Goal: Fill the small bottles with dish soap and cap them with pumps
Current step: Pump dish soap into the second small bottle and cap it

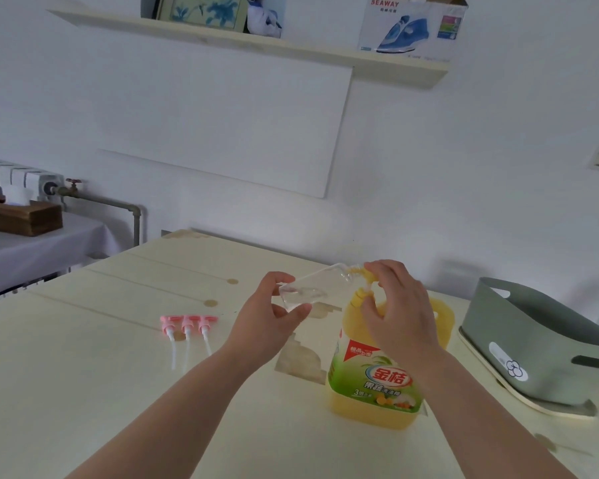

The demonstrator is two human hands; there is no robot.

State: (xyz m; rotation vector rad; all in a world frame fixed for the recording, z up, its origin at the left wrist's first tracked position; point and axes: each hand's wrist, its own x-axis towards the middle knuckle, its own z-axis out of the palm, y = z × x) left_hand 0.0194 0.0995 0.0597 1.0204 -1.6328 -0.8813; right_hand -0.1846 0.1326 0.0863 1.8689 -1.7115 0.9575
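A big yellow dish soap jug (377, 375) with a green and red label stands on the pale table (118, 357). My right hand (398, 312) rests on its yellow pump head (365, 276), fingers curled over it. My left hand (274, 316) grips a small clear bottle (312, 288) by its base, tilted on its side with the neck at the pump's nozzle. Three pink pumps (187, 323) with white tubes lie side by side on the table to the left.
A grey-green plastic basket (533, 340) sits on a light board at the right of the table. A side table with a wooden tissue box (21, 216) stands at the far left. A wall shelf (256, 43) hangs high above.
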